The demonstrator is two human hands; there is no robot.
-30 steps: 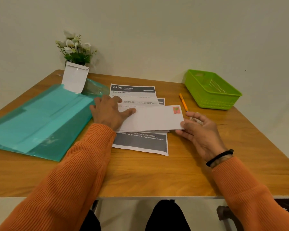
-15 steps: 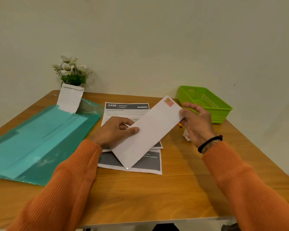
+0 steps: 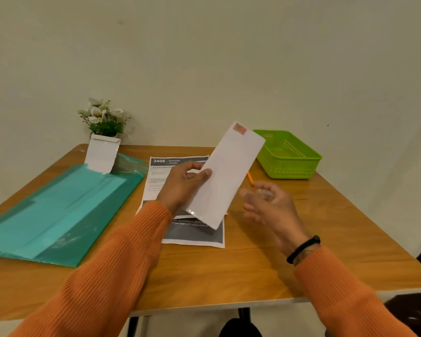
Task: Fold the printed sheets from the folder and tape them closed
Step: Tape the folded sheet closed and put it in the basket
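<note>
Printed sheets [image 3: 180, 190] lie flat at the middle of the surface [image 3: 253, 268], overlapped, unfolded, no tape on them that shows. Your left hand [image 3: 182, 186] pinches a long white envelope [image 3: 225, 176] by its left edge, thumb on the face, holding it above the sheets and tilted toward 1 o'clock. Your right hand [image 3: 265, 205] hangs loose and open at 3 o'clock of the envelope, gripping nothing; something small and pale near its fingers is too blurred to name.

Likely step: clearing the envelope off the sheets. Set it well aside, toward the green basket [image 3: 288, 154] at 2 o'clock, so both hands are free. Then square one sheet, fold edge to edge, crease flat against the surface.

Readable: top sheet header "3406" and "BEDROOM", under it "Change Bed Sh…". Lower sheet, grey band, partly "…open…". Envelope carries a reddish stamp, no legible text. Teal folder [image 3: 58, 212] at 9 o'clock, no writing seen.
</note>
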